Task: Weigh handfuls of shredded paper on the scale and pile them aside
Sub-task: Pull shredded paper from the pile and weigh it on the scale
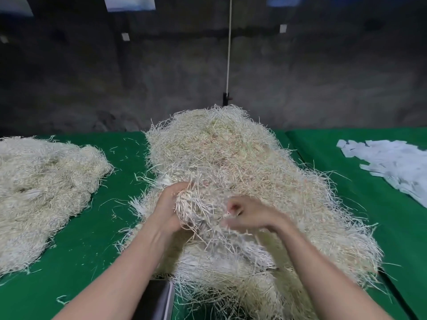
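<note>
Both hands in near side of main heap (219, 158) of shredded paper. Left hand (169, 204) curled round handful (198, 215). Right hand (249, 214) blurry, fingers look hooked into same clump, so it sits between palms. Dark slab at heap's near-left edge – guessing scale (159, 299) – nearer left hand. Side pile (46, 181) left of heap.

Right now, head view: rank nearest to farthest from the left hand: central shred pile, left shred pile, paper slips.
1. Central shred pile: left hand grips a clump of it.
2. Left shred pile: to the left, across green cloth.
3. Paper slips: far right, beyond the right hand.
</note>
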